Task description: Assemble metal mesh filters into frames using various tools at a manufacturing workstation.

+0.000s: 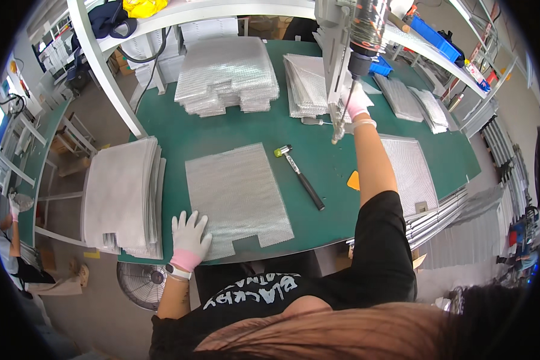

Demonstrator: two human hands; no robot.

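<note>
A silver mesh-like sheet [237,192] with a notch in its near edge lies flat on the green table. My left hand [190,240], in a white glove with a pink cuff, rests at its near left corner, open with fingers spread. My right hand [358,101], gloved the same way, reaches far forward beside a hanging tool [366,36] with a long thin tip. That tool and its bracket partly cover the hand, so its fingers and anything in them are hidden. Right of the sheet lies a small mallet [300,177] with a yellow-green and black head.
Stacks of similar sheets stand at the left [120,192], the back [228,75] and the back middle [304,84]. A screwdriver [313,121] and an orange piece [354,180] lie on the table [324,231]. Another sheet [408,171] lies right of my arm. A person works far left.
</note>
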